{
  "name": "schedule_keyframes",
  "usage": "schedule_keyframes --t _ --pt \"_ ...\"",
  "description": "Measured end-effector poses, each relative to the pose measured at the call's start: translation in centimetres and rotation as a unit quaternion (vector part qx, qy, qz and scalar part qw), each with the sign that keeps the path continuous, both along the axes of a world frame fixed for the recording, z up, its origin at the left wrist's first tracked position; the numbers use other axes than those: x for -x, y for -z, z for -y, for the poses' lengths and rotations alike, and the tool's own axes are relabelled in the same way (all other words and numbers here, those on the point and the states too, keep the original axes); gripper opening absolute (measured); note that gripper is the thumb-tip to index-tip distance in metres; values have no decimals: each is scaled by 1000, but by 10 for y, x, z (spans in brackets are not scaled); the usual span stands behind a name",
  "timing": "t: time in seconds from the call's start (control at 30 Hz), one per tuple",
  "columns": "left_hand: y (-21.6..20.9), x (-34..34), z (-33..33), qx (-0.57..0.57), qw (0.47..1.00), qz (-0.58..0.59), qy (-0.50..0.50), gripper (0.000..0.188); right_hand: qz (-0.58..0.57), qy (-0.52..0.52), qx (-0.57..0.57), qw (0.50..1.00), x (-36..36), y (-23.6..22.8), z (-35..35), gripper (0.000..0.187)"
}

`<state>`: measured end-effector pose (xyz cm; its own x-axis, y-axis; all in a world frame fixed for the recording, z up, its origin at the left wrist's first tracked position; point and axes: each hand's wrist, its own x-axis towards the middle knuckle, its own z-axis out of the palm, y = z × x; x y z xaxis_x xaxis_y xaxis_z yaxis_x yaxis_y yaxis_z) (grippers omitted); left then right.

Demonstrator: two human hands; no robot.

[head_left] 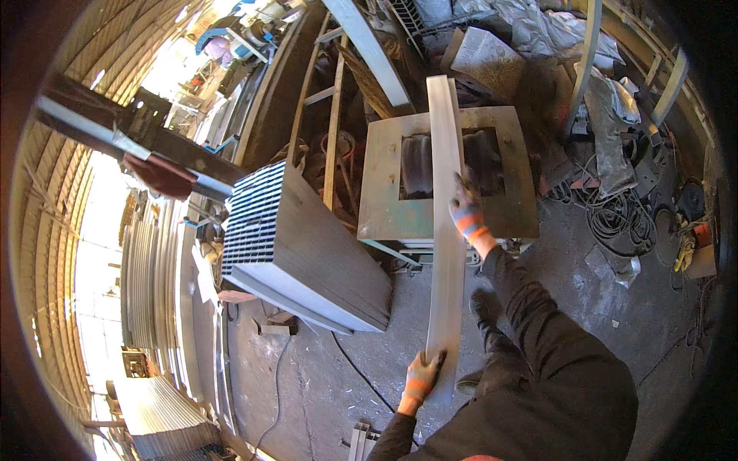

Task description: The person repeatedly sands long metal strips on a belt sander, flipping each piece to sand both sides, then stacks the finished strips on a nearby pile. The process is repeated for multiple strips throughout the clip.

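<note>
A long, straight silver-grey metal profile [446, 253] runs from near my body out over a metal machine table [377, 184]. My left hand [421, 376], in a grey and orange glove, grips its left edge close to the near end. Farther along, my right hand [467, 211] is closed on the right edge, with its fingertips against the metal. Beneath the far half of the profile, the table has a square opening with dark, rounded, roller-like parts [417, 165] on either side. The profile covers the middle of that opening.
Left of the machine stands a tall stack of metal profiles [330, 253]. A steel post [373, 54] rises behind it. Coiled cables [619, 219] lie on the right, near a cardboard box [488, 61] and plastic sheeting. A thin cable [361, 369] crosses the floor; more long profiles [150, 269] stand far left.
</note>
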<state>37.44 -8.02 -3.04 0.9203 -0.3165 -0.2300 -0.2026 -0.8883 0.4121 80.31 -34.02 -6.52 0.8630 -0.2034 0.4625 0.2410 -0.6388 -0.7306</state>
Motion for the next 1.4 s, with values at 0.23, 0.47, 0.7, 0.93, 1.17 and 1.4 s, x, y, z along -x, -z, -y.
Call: schedule_keyframes --t 0.23,0.47,0.7,0.93,1.17,1.4 --pt "3 -231 81 172 942 -108 -266 76 -174 -50 385 905 -215 -24 25 79" --pt "13 -245 77 201 960 -79 -180 41 -206 -57 463 860 -228 -25 37 69" --pt "8 -107 35 96 975 -121 -159 55 -117 -24 345 931 -78 -29 -5 70" --pt "-4 89 -14 174 919 -156 -317 52 -97 -35 322 941 117 -53 -54 68" --pt "-36 285 -43 184 896 -178 -362 66 -89 -73 296 948 315 -59 -98 72" --pt "-66 406 -87 70 915 -160 -364 77 -165 -108 327 924 431 -88 -136 85"
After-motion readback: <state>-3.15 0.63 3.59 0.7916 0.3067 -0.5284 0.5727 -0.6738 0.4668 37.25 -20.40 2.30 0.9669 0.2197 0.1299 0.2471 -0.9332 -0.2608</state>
